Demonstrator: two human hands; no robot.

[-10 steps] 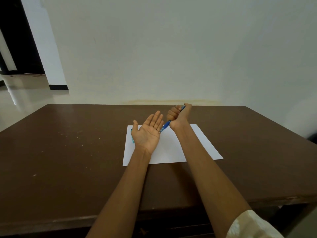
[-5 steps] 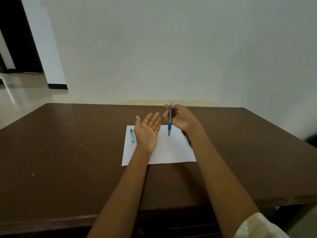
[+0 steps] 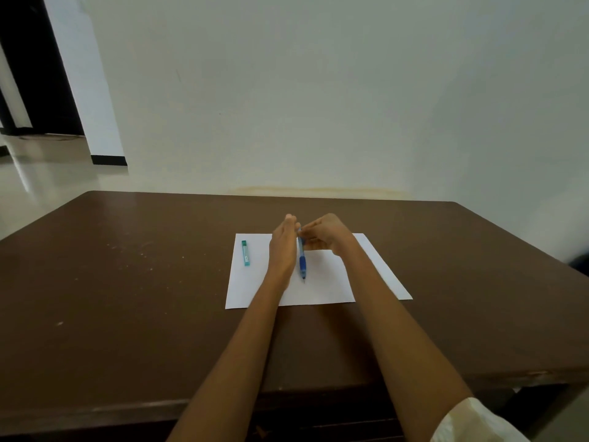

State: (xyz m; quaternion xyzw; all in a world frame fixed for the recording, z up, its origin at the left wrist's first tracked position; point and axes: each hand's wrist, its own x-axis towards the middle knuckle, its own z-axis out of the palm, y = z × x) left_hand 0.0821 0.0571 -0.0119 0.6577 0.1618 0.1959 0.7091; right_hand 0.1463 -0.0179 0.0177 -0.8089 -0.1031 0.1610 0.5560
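View from a head-worn camera, looking down at a person's two bare forearms stretched over a dark brown wooden table. A white rectangular sheet of paper lies flat near the table's middle, and both hands are above it.

The right hand has its fingers curled and pinches the top end of a slim blue plastic pen. The pen hangs nearly upright with its darker blue grip low and its tip pointing down, close to the paper.

The left hand is just to the left of the pen, seen edge-on, with fingers straight and together and nothing in its grasp. Its fingertips reach up beside the pen's top; whether they touch it is hard to tell.

A small teal rectangular case lies on the paper's left part, apart from both hands. A cream sleeve covers the right upper arm. A plain pale wall stands behind the table.
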